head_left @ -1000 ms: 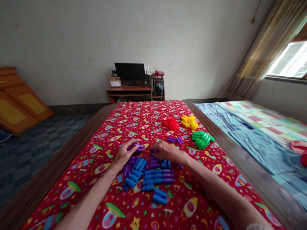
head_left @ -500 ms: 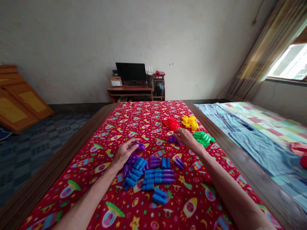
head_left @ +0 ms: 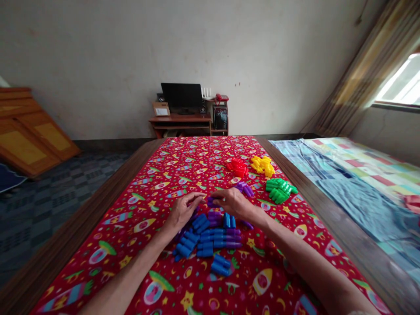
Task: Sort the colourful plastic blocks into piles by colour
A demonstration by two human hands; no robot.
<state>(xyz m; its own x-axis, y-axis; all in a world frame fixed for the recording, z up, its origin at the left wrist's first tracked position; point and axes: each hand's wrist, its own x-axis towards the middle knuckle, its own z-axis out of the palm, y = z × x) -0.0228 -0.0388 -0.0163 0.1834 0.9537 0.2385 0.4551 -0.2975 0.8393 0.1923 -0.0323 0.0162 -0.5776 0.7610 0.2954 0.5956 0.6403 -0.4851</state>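
My right hand (head_left: 233, 202) reaches in from the right, its thumb and fingers closed on a purple building block (head_left: 211, 201) just above the tablecloth. Opposite it, my left hand (head_left: 185, 212) is bent with thumb and fingertips brought together near that block; whatever lies between them cannot be made out. Below the hands sit blue building blocks (head_left: 187, 243), some in a loose heap and some joined in a flat row with purple ones (head_left: 232, 239). A lone blue block (head_left: 220, 265) lies closest to me. More purple blocks (head_left: 245, 189) rest beyond my right wrist.
Sorted heaps of red blocks (head_left: 237, 167), yellow blocks (head_left: 262, 166) and green blocks (head_left: 281, 190) lie toward the table's right side. A red patterned cloth (head_left: 138, 267) covers the table. A bed (head_left: 321, 188) stands along the right; a desk with a monitor (head_left: 181, 95) is behind.
My right hand has moved left from the far purple blocks to beside my left hand. The left hand shifted slightly right. A purple block now shows at the right fingertips.
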